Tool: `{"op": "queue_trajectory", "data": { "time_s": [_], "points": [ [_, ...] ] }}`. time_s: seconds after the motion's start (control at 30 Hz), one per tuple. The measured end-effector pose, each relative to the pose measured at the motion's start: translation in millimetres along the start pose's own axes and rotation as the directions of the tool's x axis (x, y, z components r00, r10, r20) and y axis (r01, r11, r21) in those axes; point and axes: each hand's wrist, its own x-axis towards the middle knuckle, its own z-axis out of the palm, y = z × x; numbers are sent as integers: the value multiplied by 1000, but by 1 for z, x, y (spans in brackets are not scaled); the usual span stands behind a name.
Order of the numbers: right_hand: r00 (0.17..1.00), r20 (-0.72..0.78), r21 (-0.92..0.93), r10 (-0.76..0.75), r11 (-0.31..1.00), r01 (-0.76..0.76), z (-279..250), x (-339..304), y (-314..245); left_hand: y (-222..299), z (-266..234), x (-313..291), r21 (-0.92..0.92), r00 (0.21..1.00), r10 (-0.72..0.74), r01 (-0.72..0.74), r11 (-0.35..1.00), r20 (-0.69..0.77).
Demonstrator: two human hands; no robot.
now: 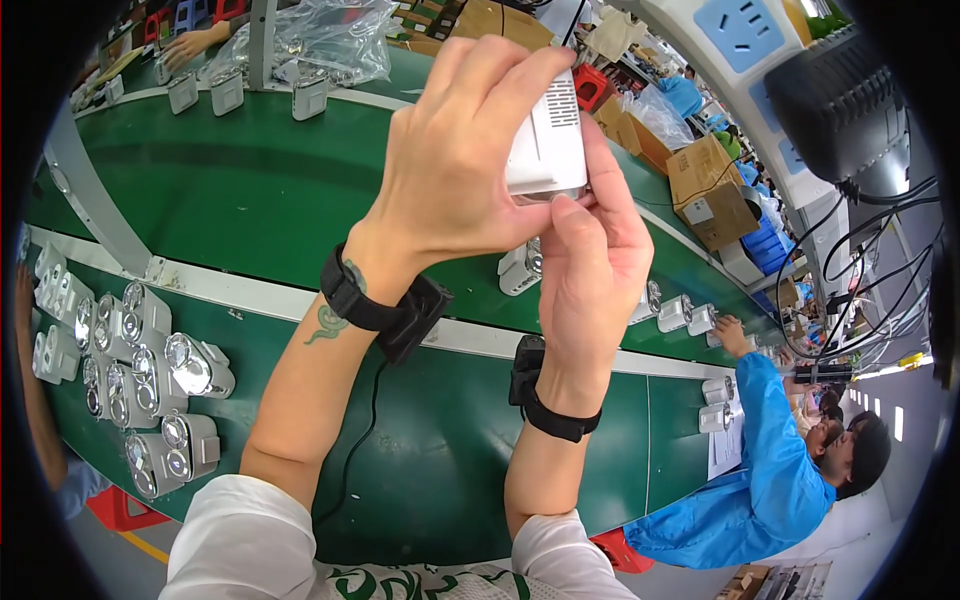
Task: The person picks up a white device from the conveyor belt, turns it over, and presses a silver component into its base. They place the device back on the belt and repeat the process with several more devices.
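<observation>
Gripping a white slotted plastic housing (pixel 548 150), the left hand (pixel 450 150) wraps its fingers over the top, thumb tucked along the bottom edge. And the right hand (pixel 595 260) pinches in too, thumb low, fingers up the right side: both closed around it, high over the green work surface (pixel 300 190)! Beneath, a white unit (pixel 517 270) stands alone; at left, white units with round shiny faces (pixel 145 380) cluster together. Over right, a blue-sleeved co-worker's hand (pixel 734 338) touches the row.
</observation>
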Motion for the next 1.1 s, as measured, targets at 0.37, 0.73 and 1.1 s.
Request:
{"op": "queue_trajectory", "data": {
  "time_s": [0.37, 0.73, 1.1],
  "points": [
    [997, -40, -49, -69, 997, 67, 5, 5, 5, 7, -13, 8, 83, 998, 58, -56, 995, -21],
    [990, 132, 92, -57, 995, 45, -12, 14, 8, -5, 10, -8, -82, 987, -160, 157, 984, -25],
    [985, 83, -114, -148, 981, 157, -16, 14, 2, 20, 25, -13, -855, 757, -463, 519, -2, 460]
  ]
}}
